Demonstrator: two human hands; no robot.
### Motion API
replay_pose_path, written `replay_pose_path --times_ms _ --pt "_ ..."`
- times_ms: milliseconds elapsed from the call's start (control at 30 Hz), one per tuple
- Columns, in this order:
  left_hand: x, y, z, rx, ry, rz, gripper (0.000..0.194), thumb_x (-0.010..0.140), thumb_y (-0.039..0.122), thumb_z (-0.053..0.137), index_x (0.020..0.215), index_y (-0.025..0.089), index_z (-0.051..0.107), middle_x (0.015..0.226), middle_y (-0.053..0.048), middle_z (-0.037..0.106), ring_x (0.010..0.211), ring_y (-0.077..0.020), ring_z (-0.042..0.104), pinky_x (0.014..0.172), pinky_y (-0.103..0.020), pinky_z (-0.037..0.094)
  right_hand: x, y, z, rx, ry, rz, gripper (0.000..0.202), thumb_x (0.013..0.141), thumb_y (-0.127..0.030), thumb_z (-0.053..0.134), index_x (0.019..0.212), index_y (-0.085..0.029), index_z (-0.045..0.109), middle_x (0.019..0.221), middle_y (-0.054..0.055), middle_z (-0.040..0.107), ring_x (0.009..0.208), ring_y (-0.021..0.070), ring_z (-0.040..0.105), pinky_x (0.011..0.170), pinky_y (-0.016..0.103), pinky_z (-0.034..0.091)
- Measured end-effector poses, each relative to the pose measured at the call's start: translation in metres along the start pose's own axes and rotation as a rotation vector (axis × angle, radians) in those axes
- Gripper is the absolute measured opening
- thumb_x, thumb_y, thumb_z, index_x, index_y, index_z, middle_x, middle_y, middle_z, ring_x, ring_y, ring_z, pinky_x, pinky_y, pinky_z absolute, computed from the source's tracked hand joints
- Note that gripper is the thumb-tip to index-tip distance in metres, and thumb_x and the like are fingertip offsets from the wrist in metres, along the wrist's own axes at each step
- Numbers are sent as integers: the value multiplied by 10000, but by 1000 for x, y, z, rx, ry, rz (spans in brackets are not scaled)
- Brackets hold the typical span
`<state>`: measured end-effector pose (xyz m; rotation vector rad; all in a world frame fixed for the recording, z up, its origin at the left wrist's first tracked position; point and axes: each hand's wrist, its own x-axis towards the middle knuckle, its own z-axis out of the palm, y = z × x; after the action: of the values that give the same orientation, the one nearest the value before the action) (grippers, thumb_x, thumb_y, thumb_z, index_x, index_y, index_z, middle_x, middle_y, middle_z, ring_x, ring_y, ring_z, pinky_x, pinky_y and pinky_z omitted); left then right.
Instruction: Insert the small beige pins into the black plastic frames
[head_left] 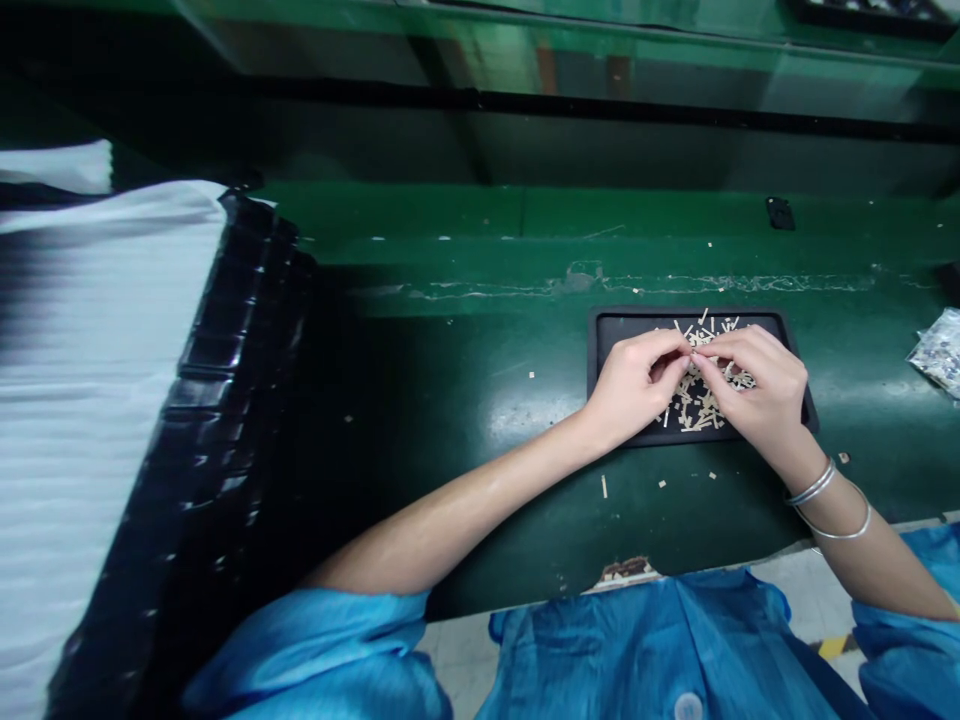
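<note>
Left hand (634,385) and right hand (765,380) meeting at fingertips, each pinching narrowly; cannot tell what, if anything, they are holding. Short pale strips (699,408) lying jumbled beneath, inside shallow black tray (593,355). Tray resting on green tabletop (465,400); few loose bits (604,487) lying scattered nearby. Silver bangles (814,485) circling right wrist. Farther right, clear plastic bag (941,352) lying; beyond tray, small black part (781,213). At left, black ridged stack (214,345) standing, bearing white sheet (90,400).
</note>
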<state>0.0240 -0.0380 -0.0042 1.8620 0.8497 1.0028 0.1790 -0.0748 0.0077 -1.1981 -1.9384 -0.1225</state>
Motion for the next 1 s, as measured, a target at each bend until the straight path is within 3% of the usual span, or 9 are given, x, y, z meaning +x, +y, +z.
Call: replay_pose_path --times_ms 633,767,1000 --pt "-3 -2 2 117 4 92 172 816 73 480 677 146 551 609 15 506 573 -102 445 573 -227 364 0 4 0 -32 -32 -109 99 797 -96 627 826 -191 623 742 48 690 658 161 621 607 296 511" --pt "-1 1 1 29 -4 19 147 797 76 495 681 140 559 608 21 511 549 -88 411 553 -222 341 0 1 1 -45 -16 -98 104 800 -95 615 815 -198 619 734 40 688 646 155 617 590 289 503" --pt "4 0 -5 -338 -10 -101 128 801 201 573 693 148 532 629 25 502 582 -77 450 545 -208 348 4 6 -6 -118 46 50 94 805 -119 597 779 -205 625 689 16 666 596 141 583 556 278 472"
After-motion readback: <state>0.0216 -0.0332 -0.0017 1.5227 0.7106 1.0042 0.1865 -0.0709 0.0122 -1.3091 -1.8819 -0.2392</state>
